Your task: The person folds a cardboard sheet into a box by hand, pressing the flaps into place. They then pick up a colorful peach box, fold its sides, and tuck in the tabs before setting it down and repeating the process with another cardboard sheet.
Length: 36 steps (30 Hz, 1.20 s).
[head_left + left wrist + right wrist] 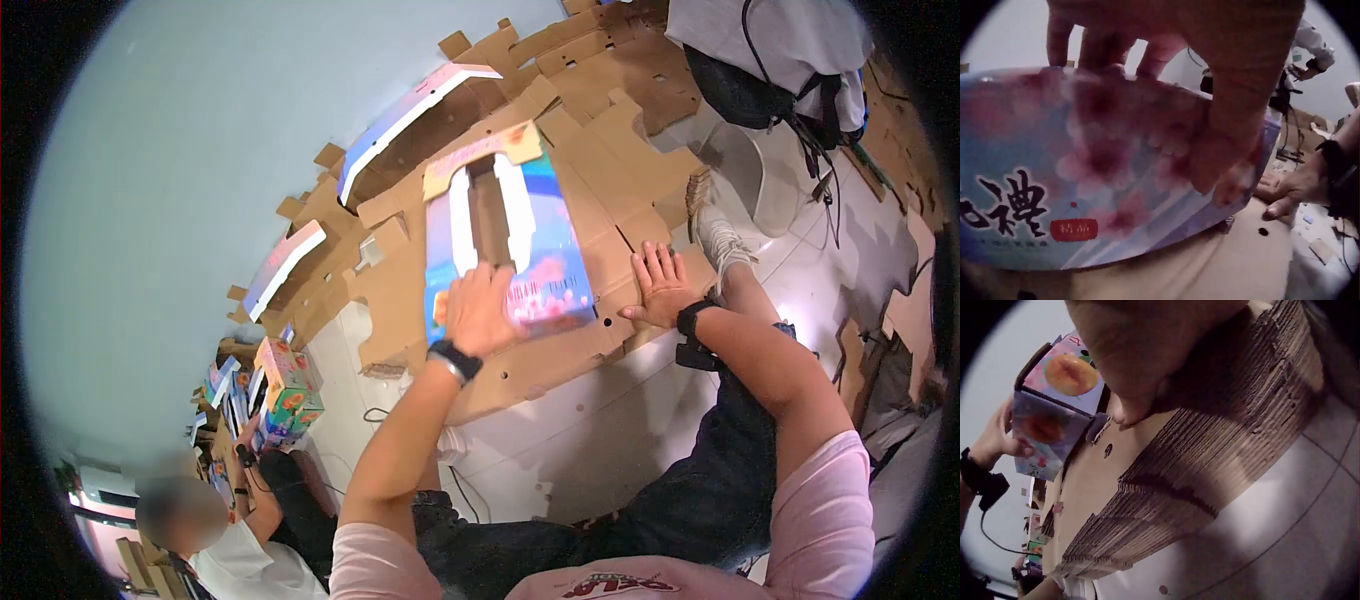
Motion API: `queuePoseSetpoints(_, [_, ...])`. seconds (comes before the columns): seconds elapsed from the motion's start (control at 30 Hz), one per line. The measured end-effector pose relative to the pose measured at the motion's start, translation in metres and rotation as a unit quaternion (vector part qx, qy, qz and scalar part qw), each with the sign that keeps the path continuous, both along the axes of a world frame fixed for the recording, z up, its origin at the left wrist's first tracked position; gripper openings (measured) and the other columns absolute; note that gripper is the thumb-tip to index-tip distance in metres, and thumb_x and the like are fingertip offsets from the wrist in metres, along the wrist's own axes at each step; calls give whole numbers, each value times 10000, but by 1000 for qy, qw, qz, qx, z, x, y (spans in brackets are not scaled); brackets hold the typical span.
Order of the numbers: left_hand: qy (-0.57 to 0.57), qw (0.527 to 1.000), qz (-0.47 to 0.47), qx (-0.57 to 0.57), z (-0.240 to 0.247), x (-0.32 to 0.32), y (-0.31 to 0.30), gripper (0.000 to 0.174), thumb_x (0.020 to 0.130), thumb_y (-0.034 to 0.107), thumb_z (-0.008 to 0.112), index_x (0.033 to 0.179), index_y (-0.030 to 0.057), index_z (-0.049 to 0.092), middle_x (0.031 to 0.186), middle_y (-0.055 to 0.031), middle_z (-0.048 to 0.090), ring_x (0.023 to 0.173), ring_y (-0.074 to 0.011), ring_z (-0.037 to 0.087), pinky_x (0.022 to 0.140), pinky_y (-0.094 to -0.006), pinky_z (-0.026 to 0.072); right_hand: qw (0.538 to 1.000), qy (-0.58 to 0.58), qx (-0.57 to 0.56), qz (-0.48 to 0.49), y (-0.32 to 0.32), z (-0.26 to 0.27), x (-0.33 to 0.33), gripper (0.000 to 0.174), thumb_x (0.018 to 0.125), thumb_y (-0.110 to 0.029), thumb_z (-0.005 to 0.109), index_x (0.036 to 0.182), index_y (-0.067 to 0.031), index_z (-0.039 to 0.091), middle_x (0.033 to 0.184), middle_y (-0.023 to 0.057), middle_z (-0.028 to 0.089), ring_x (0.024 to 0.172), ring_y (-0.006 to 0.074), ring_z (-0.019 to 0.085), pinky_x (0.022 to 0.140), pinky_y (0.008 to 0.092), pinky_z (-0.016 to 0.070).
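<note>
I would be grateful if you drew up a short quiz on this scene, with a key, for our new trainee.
1. Which of the camera wearer's hands touches the printed box lying on the cardboard?
2. True or false: the right hand rests on the cardboard.
3. The opening in that box is: A) round; B) long and narrow; C) star-shaped.

Key: 1. The left hand. 2. True. 3. B.
</note>
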<state>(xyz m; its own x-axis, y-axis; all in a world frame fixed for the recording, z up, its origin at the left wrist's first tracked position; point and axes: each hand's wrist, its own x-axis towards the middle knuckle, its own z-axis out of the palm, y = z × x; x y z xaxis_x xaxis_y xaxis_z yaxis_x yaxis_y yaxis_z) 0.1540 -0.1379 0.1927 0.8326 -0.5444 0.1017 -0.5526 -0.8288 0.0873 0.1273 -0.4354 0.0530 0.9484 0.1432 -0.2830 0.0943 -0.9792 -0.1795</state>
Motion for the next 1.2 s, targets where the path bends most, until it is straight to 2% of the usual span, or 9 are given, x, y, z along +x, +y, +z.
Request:
queuePoseSetpoints(0.13, [51,998,16,17,0,-57,14,697,550,406,816,1088,46,559,949,-139,544,901,-325,553,760,-432,417,1000,6,-6,-2,1,4,0,1070,796,-725,506,1522,-45,113,1580,219,10,1460,387,-6,1161,537,35])
queuePoseSetpoints(0.23, [104,993,44,30,-26,-90,24,731,575,448,813,1095,16,535,940,-134,562,885,-308,566,763,-437,414,1000,4,1,4,0,3,-1,1071,797,-723,504,1522,-41,109,1579,222,7,1459,392,-1,1159,540,32])
queuePoseSetpoints(0.27, [81,996,41,10,-36,-97,26,747,584,467,810,1101,13,520,933,-125,571,873,-294,574,749,-430,400,1000,2,-2,7,0,3,0,1071,797,-723,504,1522,-41,109,1579,222,7,1459,392,-1,1159,540,32])
queuePoseSetpoints(0.47, [24,998,49,-43,-46,-105,25,731,586,463,802,1094,20,519,922,-108,572,863,-288,570,729,-408,367,1000,-10,-11,7,3,1,-2,1071,796,-719,508,1518,-32,114,1575,233,15,1454,407,21,1155,551,35])
queuePoseSetpoints(0.77, [57,995,55,-67,-52,-105,32,744,609,482,779,1132,20,518,962,-121,588,923,-291,571,826,-410,378,999,-19,-30,14,4,-3,0,1061,803,-696,525,1518,-33,107,1575,232,21,1453,415,13,1147,561,31])
queuePoseSetpoints(1.07, [44,994,58,-82,-50,-108,32,731,595,460,797,1120,33,520,958,-114,587,930,-282,563,822,-410,380,998,-4,-60,15,7,10,-4,1047,809,-707,507,1522,-46,118,1582,212,30,1461,394,6,1151,549,42])
queuePoseSetpoints(1.2, [32,994,59,-83,-50,-109,31,723,590,462,799,1108,39,523,950,-111,585,922,-277,561,817,-408,380,997,-31,-72,18,11,10,-9,998,821,-646,552,1511,-42,158,1573,213,82,1447,395,91,1148,536,112])
